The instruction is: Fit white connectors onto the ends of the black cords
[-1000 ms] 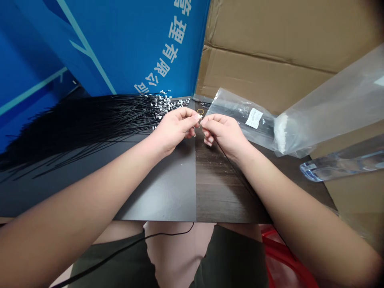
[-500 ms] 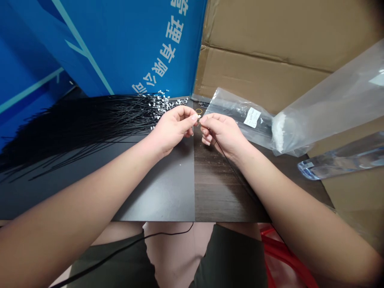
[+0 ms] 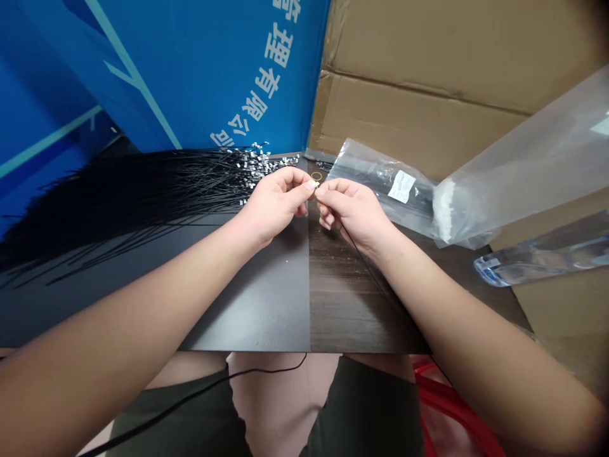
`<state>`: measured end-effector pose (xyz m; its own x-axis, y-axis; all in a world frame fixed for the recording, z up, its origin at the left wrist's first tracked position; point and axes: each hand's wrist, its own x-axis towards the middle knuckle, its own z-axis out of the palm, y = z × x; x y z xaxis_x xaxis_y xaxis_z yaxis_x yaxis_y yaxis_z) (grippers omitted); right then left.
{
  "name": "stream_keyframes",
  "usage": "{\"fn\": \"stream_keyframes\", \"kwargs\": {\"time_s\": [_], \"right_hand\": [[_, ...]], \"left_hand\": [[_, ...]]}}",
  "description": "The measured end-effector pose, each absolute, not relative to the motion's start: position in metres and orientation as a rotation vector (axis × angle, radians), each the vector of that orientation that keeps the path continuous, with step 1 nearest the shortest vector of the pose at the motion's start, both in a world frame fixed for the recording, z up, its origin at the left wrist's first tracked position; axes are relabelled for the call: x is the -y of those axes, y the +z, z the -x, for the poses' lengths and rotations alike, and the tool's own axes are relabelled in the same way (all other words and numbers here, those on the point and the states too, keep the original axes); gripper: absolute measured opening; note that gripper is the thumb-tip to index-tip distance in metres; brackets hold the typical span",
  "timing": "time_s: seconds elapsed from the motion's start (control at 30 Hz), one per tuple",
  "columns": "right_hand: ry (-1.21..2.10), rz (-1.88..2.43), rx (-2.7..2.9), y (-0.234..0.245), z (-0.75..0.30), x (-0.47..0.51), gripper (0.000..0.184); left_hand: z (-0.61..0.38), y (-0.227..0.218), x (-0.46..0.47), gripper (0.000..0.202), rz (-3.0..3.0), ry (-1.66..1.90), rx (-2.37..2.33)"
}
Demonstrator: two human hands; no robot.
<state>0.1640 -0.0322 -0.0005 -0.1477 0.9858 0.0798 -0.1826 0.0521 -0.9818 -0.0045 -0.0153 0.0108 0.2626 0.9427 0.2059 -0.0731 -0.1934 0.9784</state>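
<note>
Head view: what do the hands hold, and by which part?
Left fingertips pinch a tiny white piece; right fingertips seem to hold one end of a thin black cord.

Blue printed board (image 3: 190, 70), corrugated cardboard (image 3: 419, 108), red plastic crate (image 3: 451, 406)

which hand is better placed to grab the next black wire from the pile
Left, probably: the left hand sits right beside the pile of black wires, while the right hand is farther away, with a thin wire trailing from it.
</note>
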Motion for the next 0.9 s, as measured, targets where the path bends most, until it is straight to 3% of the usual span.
{"fn": "stream_keyframes", "kwargs": {"time_s": [0.37,0.63,0.9], "right_hand": [[1.304,1.009,1.246,-0.0007,-0.1643,0.0318,0.029],[1.237,1.050,1.320,-0.0015,-0.1636,0.0321,0.015],[1.176,1.066,1.320,-0.0015,-0.1623,0.0328,0.012]], "left_hand": [[0.0041,0.0135,0.0157,0.017,-1.463,1.199,-0.918],[0.0061,0.0141,0.0134,0.017,-1.429,1.166,-0.923],[0.0049,0.0114,0.0133,0.012,-1.462,1.188,-0.911]]}}
